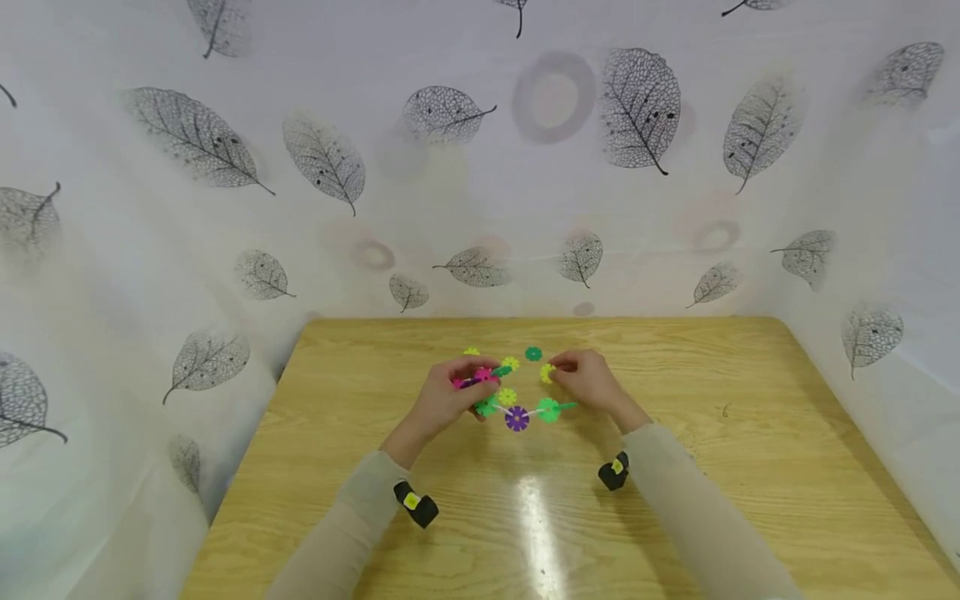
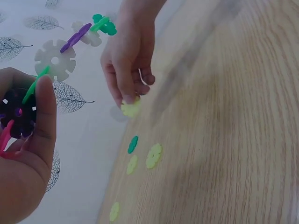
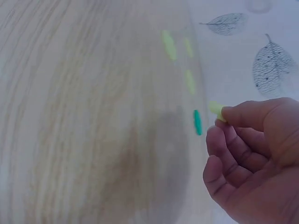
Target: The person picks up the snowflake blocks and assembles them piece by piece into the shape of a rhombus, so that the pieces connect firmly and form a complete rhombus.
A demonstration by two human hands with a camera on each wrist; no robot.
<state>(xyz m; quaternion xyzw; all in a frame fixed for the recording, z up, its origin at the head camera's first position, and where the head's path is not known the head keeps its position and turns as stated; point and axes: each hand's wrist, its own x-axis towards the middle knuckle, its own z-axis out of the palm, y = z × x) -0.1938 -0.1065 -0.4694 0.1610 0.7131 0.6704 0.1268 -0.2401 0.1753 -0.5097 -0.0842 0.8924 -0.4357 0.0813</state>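
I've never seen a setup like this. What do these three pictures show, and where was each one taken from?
These are a person's left hand and right hand, not a machine. The wide picture comes from a camera on the head, looking forward and down. The other two come from wrist cameras, apparently the small black boxes near the cuffs. On the wooden table lie three loose yellow discs and one dark green disc. The left hand holds a chain of joined notched discs, including pink, purple, green and white. The right hand pinches another yellow disc.
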